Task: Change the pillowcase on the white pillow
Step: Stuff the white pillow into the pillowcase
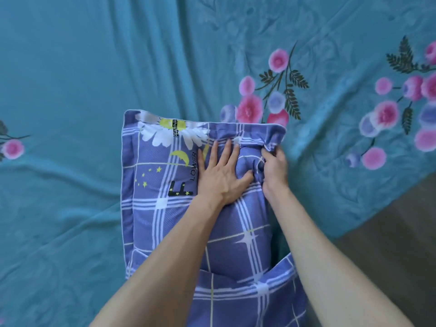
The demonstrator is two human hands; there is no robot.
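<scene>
The left hand (220, 171) lies flat on the pillowcase (165, 204), palm down, fingers straight and spread, fingertips pointing toward the far seam and the thumb angled toward the right hand. The right hand (274, 165) sits just beside it, fingers curled around a bunched fold of the fabric near the far right corner, gripping it; the cloth puckers around the knuckles. Both forearms extend from the lower edge of the view and cross over the near portion of the case. The pillowcase is blue-violet with a white and pale-yellow grid, a white daisy print at the far edge, a yellow moon and stars, and black lettering beside the left hand. It appears filled and padded, with a flat flange along the left and far sides; the pillow inside is not visible. The case rests on a teal bedsheet (70, 79) printed with pink and blue flowers and dark leaves, creased in long folds. A strip of grey floor (389, 232) shows at the lower right, beyond the sheet's edge.
</scene>
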